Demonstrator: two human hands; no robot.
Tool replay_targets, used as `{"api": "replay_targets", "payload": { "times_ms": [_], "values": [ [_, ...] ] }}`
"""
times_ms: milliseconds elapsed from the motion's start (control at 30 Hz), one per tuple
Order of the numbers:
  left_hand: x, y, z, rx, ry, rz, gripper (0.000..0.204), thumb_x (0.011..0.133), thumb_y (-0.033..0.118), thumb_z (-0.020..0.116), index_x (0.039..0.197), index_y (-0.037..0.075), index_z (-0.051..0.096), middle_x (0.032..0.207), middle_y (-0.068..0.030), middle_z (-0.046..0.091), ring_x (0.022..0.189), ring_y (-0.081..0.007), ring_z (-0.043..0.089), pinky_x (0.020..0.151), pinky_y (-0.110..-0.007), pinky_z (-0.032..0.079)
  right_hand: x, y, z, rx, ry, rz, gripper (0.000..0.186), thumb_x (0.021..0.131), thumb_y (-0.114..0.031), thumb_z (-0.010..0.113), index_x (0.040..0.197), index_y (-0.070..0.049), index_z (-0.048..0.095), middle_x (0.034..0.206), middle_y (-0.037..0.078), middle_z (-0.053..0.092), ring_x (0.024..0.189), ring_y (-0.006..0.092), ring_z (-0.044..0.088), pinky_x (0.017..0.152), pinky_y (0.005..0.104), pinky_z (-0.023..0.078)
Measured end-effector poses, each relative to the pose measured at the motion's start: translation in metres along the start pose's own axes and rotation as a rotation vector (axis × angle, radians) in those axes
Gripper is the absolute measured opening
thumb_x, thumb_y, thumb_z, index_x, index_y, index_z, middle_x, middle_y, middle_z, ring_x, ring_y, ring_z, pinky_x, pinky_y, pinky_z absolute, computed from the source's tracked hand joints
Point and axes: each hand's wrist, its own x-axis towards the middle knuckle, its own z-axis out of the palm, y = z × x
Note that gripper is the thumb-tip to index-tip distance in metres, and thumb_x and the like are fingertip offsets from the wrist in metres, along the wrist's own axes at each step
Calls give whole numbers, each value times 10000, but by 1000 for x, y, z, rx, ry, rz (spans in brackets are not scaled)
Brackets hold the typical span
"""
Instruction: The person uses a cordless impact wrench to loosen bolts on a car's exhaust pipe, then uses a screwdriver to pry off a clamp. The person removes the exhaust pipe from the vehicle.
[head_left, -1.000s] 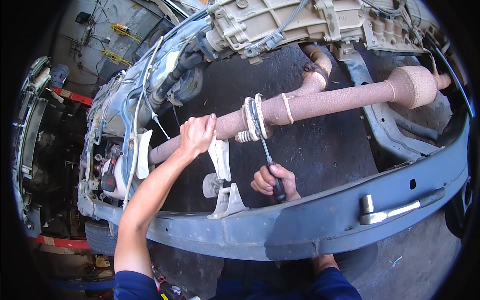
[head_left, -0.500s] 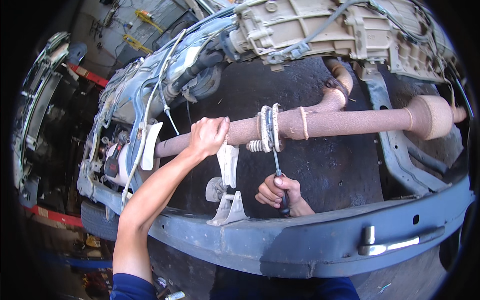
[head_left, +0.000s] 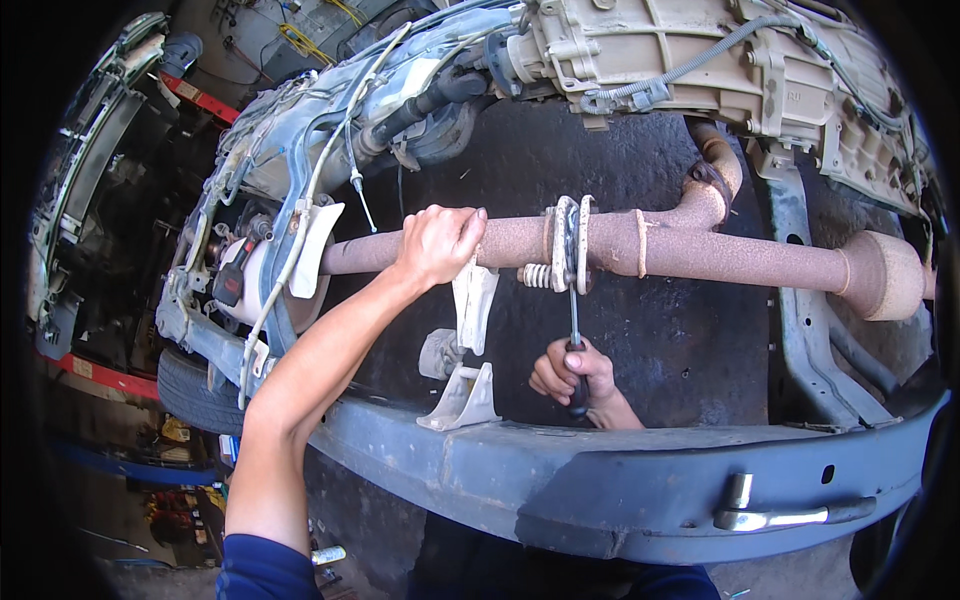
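Note:
My left hand (head_left: pixel 440 245) is closed over the top of a rusty exhaust pipe (head_left: pixel 690 250), just left of its flange joint. In my right hand (head_left: pixel 575 375), below the pipe, is a screwdriver (head_left: pixel 574 318) with a dark handle, held upright. Its shaft reaches up to the flange joint (head_left: pixel 585 240), with the tip at the gap between the two plates; the exact contact is hidden. A coil spring (head_left: pixel 537 275) sits on the joint's left side. Under my left hand hangs a pale metal bracket (head_left: pixel 475 305), above another bracket (head_left: pixel 462 400) on the frame rail.
A grey frame rail (head_left: pixel 480 465) crosses in front of me, with a ratchet wrench (head_left: pixel 790 515) lying on it at right. A gearbox casing (head_left: pixel 690 70) stands beyond the pipe. At left are a cordless power tool (head_left: pixel 232 278), a hanging cable (head_left: pixel 360 190) and a tyre (head_left: pixel 195 395).
The whole view has shifted, so the pipe and both hands appear farther right. My left hand keeps its hold on the pipe, and the screwdriver remains at the joint, now more upright.

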Motion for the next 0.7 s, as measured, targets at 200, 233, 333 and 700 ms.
{"api": "replay_targets", "payload": {
  "times_ms": [200,233,333,700],
  "values": [
    [1,-2,0,-52,-6,9,477,1007,403,458,802,32,677,718,-253,642,751,-460,663,635,-545,497,-38,-13,7,-400,201,124,349,859,-230,662,600,-62,499,554,85,490,503,163,443,483,306,365],
    [1,-2,1,-48,-8,11,469,1011,397,459,805,38,679,717,-248,645,750,-461,664,632,-545,497,-40,-11,7,-411,264,128,344,857,-222,664,602,-56,504,557,88,491,506,164,446,482,306,364],
    [0,-3,1,-59,-1,7,462,1016,383,461,798,38,677,711,-252,642,742,-459,666,631,-543,503,-35,3,5,-370,233,93,329,863,-190,669,613,-40,516,577,90,498,522,160,448,487,303,359],
    [1,-6,3,-55,-2,22,493,1020,393,455,784,19,673,695,-257,637,724,-470,660,619,-542,500,-18,-11,8,-389,207,80,319,846,-225,684,619,-54,538,559,97,515,497,158,448,464,300,333]
  ]
}}
